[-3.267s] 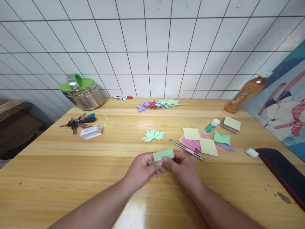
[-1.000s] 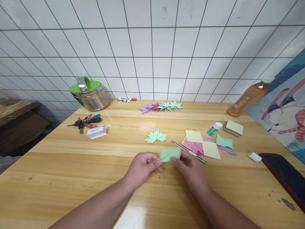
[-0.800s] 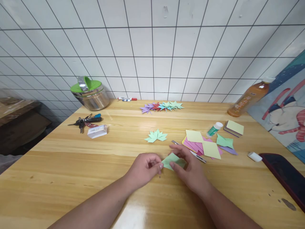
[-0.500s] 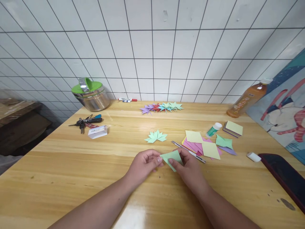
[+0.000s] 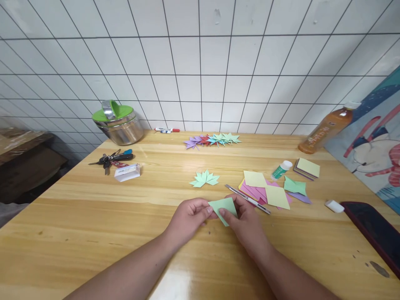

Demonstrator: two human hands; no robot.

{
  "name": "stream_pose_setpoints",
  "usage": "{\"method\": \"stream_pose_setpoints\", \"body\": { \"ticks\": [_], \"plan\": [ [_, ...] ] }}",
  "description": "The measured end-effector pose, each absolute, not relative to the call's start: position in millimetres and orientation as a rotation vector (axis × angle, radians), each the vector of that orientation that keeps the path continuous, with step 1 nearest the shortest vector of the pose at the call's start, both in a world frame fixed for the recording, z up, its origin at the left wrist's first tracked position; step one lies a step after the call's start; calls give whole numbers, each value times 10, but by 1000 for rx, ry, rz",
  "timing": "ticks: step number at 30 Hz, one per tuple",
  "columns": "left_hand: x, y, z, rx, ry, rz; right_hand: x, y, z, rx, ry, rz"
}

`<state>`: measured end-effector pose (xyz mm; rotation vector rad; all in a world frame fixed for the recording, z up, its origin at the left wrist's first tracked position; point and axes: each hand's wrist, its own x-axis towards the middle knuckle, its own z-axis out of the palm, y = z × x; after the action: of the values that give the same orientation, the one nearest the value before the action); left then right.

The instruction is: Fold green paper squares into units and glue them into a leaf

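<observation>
Well in from the surface [image 5: 93, 225]'s far edge, L hand [image 5: 189, 217] & R hand [image 5: 249, 218] pinch green paper [image 5: 225, 204], prob. light & crease-prone, best held by edges, tho underside grip's unclear.

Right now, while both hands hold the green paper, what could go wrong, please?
The right hand appears close to the utility knife and might brush it; I cannot tell whether its blade is out. The green paper, held at one corner by the left hand, could crease by accident. The folded green fan, lying just beyond the hands, could perhaps be knocked.
</observation>
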<state>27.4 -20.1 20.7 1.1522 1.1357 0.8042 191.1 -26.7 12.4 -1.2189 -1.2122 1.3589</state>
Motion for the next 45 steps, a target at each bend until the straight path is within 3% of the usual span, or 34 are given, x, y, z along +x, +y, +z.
{"method": "stream_pose_setpoints", "body": {
  "ticks": [13,45],
  "plan": [
    [246,-201,155,1205,1068,805,1942,-273,91,-1083,-1470,1083],
    [191,-133,191,1149,1058,745,1984,-258,43,-950,-1753,906]
  ]
}}
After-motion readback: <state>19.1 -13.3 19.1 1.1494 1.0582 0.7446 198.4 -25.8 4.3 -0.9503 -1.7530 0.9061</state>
